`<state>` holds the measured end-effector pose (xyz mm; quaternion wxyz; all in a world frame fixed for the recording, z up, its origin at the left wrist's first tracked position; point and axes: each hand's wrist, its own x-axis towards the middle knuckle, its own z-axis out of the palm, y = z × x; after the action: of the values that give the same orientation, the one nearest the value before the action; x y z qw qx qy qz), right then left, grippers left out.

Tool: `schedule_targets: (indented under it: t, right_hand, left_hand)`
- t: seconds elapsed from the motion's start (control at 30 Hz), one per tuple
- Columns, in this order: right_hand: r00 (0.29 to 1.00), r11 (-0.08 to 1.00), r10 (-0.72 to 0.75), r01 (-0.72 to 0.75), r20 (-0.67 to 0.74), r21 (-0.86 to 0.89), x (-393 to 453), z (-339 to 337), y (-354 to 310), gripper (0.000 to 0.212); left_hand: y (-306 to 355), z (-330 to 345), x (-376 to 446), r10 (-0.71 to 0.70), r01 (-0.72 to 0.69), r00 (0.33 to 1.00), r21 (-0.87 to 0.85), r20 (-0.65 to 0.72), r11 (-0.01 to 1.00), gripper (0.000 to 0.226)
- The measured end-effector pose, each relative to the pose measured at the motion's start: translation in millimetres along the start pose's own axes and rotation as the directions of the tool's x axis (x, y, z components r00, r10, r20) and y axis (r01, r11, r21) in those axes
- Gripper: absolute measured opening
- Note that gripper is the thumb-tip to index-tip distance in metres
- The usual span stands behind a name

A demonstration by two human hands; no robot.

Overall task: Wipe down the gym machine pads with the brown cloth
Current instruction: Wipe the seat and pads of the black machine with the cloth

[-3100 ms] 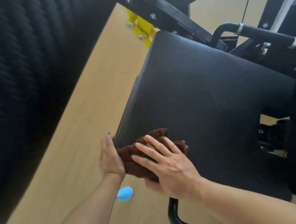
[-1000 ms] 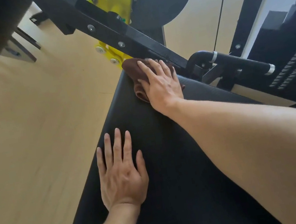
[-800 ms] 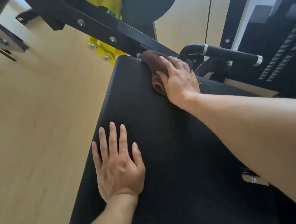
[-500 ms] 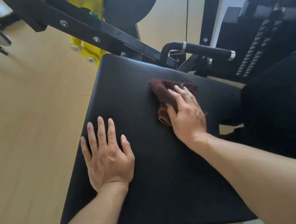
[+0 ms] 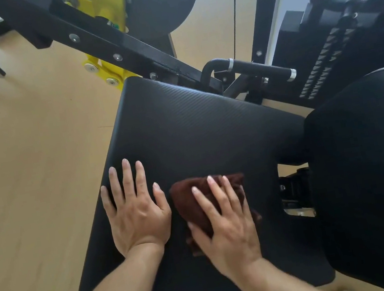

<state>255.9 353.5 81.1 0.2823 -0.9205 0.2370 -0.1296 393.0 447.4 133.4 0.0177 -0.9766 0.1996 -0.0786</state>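
A black textured seat pad (image 5: 191,132) fills the middle of the view. The brown cloth (image 5: 189,201) lies bunched on its near half. My right hand (image 5: 226,225) presses flat on the cloth with straight, spread fingers, covering much of it. My left hand (image 5: 135,209) rests flat on the pad just left of the cloth, fingers spread, near the pad's left edge. A second black pad (image 5: 372,179) stands at the right, separated from the seat by a gap.
A black frame bar (image 5: 104,46) with yellow brackets (image 5: 100,68) runs diagonally behind the pad. A black handle (image 5: 251,69) with a chrome end sits at the far right corner. A weight stack (image 5: 324,66) stands behind. Wooden floor (image 5: 26,171) lies to the left.
My right hand has dragged the cloth from the pad's far edge back toward me, to beside my left hand. The left hand has stayed flat on the pad.
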Motion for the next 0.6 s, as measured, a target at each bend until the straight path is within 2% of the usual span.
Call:
schedule_targets:
  t: [0.1, 0.17, 0.27, 0.3, 0.37, 0.43, 0.47, 0.53, 0.6]
  right_hand:
    - [0.998, 0.998, 0.052, -0.050, -0.048, 0.040, 64.5, -4.7, 3.4, 0.059]
    - [0.981, 0.977, 0.193, -0.189, -0.024, 0.102, 124.8, -10.0, 0.7, 0.058]
    - [0.915, 0.880, 0.403, -0.392, 0.016, 0.269, 217.0, -17.6, -12.5, 0.054]
    - [0.922, 0.884, 0.386, -0.378, 0.026, 0.273, 236.6, -16.2, -18.6, 0.053]
    - [0.988, 0.975, 0.139, -0.148, 0.065, 0.164, 252.5, -11.5, -27.5, 0.053]
    - [0.986, 0.990, -0.119, 0.109, 0.120, 0.088, 251.8, -15.3, -17.2, 0.053]
    - [0.978, 0.984, -0.168, 0.159, 0.121, 0.079, 250.5, -20.8, -6.1, 0.052]
    - [0.991, 0.990, -0.112, 0.105, 0.066, 0.098, 243.0, -31.2, 20.6, 0.050]
    - [0.994, 0.979, 0.108, -0.102, -0.027, 0.174, 223.7, -40.1, 48.9, 0.049]
  left_hand:
    - [0.1, 0.3, 0.6, 0.000, 0.000, 1.000, 0.020, 0.003, 1.000, 0.062]
    - [0.0, 0.9, 0.9, 0.001, -0.001, 1.000, 0.026, -0.001, 1.000, 0.062]
    - [-0.6, 1.7, 0.7, -0.006, 0.005, 1.000, 0.044, 0.001, 0.999, 0.062]
    - [-0.7, 2.2, 1.0, -0.003, 0.003, 1.000, 0.050, 0.003, 0.999, 0.062]
    - [-0.6, 2.7, 1.5, -0.006, 0.005, 1.000, 0.051, 0.008, 0.999, 0.062]
    - [0.4, 2.1, 1.6, -0.005, 0.005, 1.000, 0.045, 0.007, 0.999, 0.062]
    - [0.7, 1.6, 1.8, -0.004, 0.004, 1.000, 0.042, 0.005, 0.999, 0.062]
    - [1.3, 0.7, 1.6, -0.010, 0.010, 1.000, 0.019, -0.002, 1.000, 0.062]
    - [1.6, -0.7, 1.4, -0.018, 0.018, 1.000, -0.005, -0.008, 1.000, 0.063]
